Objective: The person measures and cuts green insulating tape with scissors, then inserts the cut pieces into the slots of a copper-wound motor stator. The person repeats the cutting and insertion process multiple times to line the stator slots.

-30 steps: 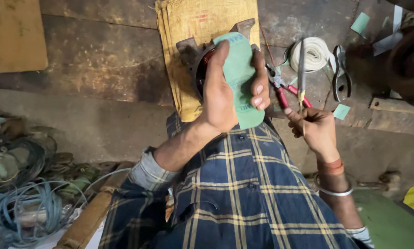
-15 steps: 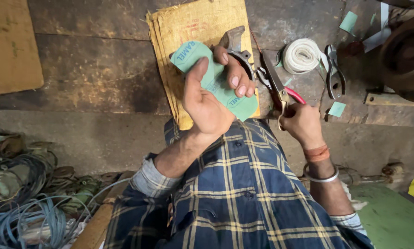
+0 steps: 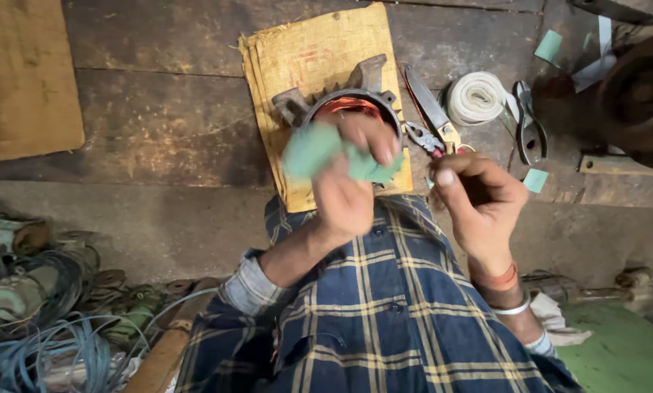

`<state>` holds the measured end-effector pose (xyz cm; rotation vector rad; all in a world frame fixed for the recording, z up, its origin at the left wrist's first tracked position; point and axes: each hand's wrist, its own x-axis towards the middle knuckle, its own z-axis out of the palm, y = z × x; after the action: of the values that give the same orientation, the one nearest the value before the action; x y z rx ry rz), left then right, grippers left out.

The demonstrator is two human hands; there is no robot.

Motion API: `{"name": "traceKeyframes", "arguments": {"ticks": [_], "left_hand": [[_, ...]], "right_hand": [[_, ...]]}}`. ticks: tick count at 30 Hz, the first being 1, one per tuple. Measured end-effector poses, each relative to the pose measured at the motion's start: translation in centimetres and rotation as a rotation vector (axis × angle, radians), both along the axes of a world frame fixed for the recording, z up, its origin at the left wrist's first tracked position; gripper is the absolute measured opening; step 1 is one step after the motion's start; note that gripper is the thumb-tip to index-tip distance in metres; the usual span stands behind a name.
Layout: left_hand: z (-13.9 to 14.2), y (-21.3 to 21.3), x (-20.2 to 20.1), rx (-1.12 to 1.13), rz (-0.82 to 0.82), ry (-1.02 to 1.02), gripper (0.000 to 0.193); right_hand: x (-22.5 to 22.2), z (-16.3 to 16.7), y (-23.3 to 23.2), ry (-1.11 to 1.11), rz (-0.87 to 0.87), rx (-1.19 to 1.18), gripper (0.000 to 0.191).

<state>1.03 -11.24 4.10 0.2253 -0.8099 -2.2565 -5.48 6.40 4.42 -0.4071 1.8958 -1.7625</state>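
Two hands are seen: the left hand (image 3: pixel 344 191) and the right hand (image 3: pixel 479 200). One green sheet (image 3: pixel 319 151) is gripped in the left hand. One motor stator (image 3: pixel 341 105) lies beyond it. One tape roll (image 3: pixel 475 98) and two small green scraps (image 3: pixel 535 180) (image 3: pixel 548 45) are counted beyond the right hand.

I see a long-sleeved plaid shirt (image 3: pixel 384 313), dark blue crossed with pale yellow and white lines, buttoned down the front. The cuff (image 3: pixel 248 287) on my left arm is turned back, showing a lighter grey lining. On my right wrist sit an orange band (image 3: pixel 495 279) and, just below it, a thin silver bangle (image 3: pixel 514 308). Both hands are bare, with no gloves.
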Motion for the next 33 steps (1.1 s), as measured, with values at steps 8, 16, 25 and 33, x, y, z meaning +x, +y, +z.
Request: {"name": "traceKeyframes", "arguments": {"ticks": [8,16,25,33], "left_hand": [[-2.5,-0.2,4.6,-1.757,0.332,0.130,0.018],[-3.0,-1.0,7.1,-1.685,0.171,0.114,0.027],[-3.8,-5.3,10.0,-1.696,0.127,0.136,0.038],[-1.3,-9.8,10.1,-1.797,-0.181,0.064,0.061]], "right_hand": [[1.7,-1.2,-0.5,-0.617,0.401,-0.136,0.036],[3.3,-1.7,-0.1,-0.971,0.432,-0.229,0.047],[7.2,-0.9,-4.5,-0.997,0.457,-0.362,0.076],[9.4,-0.7,-5.8,-0.711,0.401,-0.142,0.036]]}}
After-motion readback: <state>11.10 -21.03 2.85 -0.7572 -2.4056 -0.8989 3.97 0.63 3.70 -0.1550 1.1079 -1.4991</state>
